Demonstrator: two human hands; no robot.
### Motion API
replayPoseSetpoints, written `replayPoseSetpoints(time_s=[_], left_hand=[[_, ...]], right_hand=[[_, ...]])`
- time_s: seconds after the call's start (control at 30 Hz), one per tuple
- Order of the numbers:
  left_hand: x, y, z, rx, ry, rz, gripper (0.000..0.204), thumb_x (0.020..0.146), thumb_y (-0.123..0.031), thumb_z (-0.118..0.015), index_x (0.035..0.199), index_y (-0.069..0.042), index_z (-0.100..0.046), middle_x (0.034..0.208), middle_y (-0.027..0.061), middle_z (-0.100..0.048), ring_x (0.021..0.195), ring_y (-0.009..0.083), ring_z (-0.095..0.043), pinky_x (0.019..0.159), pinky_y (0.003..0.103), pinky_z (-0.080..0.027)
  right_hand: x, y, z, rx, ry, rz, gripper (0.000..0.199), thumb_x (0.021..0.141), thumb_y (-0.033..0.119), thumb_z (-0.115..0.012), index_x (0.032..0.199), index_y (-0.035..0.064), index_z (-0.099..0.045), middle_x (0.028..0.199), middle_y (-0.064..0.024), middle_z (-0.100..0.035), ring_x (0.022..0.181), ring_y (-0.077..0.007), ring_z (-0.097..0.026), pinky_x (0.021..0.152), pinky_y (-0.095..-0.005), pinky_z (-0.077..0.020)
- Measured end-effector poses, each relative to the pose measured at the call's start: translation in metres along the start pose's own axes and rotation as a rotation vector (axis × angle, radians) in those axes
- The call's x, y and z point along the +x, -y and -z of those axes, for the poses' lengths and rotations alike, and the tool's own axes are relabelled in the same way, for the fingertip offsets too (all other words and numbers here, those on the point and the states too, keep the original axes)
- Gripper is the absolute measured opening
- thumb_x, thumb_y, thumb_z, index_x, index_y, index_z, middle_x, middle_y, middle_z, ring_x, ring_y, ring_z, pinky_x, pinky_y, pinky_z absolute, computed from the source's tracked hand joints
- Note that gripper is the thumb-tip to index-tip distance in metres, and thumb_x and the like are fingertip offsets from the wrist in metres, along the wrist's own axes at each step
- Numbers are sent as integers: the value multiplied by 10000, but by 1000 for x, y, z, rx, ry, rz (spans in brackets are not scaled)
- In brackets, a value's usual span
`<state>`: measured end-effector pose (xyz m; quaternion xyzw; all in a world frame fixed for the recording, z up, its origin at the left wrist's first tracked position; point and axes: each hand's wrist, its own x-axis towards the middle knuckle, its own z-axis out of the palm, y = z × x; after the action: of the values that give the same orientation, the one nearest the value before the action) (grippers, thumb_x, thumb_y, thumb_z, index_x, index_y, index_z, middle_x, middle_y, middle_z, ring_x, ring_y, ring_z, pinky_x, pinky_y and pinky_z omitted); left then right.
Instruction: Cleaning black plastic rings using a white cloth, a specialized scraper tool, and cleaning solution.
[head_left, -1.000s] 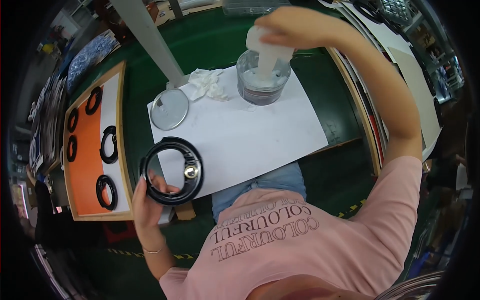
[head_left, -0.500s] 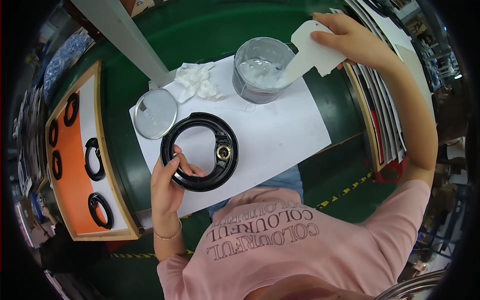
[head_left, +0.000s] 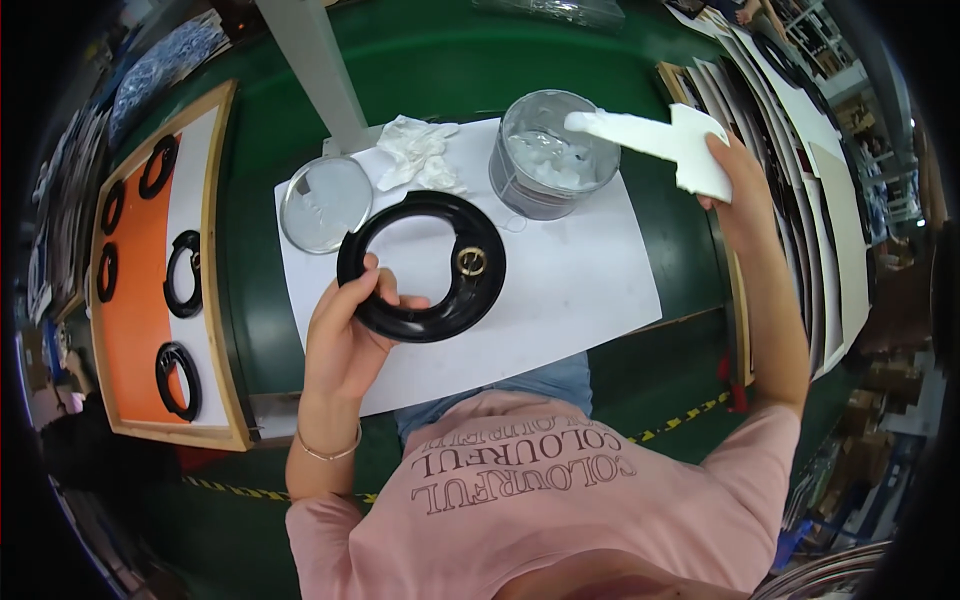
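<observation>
My left hand [head_left: 350, 325] grips the near left side of a black plastic ring [head_left: 485, 215], its fingers curled through the opening. A brass-coloured insert [head_left: 470, 262] sits in the ring's wider right part. In my right hand [head_left: 742, 190] is a flat white spatula [head_left: 640, 135], pinched at its broad end. Its narrow tip carries a whitish blob and hangs over the rim of a clear tub [head_left: 540, 205]. Translucent whitish grease [head_left: 560, 160] lies inside the tub. Left of the tub are a crumpled white tissue [head_left: 415, 150] and a round clear lid [head_left: 327, 205].
White paper [head_left: 570, 290] covers part of the green table [head_left: 430, 80]. On the left, a wooden-framed tray [head_left: 225, 260] holds several similar black rings [head_left: 183, 275]. A grey post [head_left: 315, 75] rises behind the tissue. Stacked boards [head_left: 800, 200] stand at the right.
The spatula has come up out of the tub, turning more level, with a blob on its tip. My right hand has lowered toward me. The ring is still in my left hand, tilted differently.
</observation>
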<state>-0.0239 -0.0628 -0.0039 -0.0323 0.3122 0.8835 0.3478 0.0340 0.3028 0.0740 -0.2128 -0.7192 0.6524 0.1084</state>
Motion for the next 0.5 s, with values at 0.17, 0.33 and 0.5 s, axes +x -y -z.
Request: replayPoseSetpoints(time_s=[0.17,0.33,0.5], left_hand=[[12,-2,-29,77,10,-51,116,858,-122,-427,962,-71,-437,725,49,-519,794,299,-619,675,401,-529],[22,-3,-42,89,37,-79,119,846,-108,-426,949,-48,-435,707,53,-536,777,286,-625,659,411,-536],[26,1,-42,76,48,-46,116,845,-105,-422,944,-46,-437,703,52,-545,769,281,-629,651,411,-539]], right_hand=[[-31,-26,-2,-141,-224,502,325,847,189,-527,1099,-9,-472,905,-90,-581,782,-120,-567,667,-245,-461],[-57,-21,-15,-520,144,1184,115,848,21,-459,930,-41,-510,885,-211,-609,780,-302,-621,690,-359,-504],[-62,-19,-20,-687,159,1294,198,663,-51,-562,853,1,-550,847,-191,-627,767,-321,-631,624,-334,-516]])
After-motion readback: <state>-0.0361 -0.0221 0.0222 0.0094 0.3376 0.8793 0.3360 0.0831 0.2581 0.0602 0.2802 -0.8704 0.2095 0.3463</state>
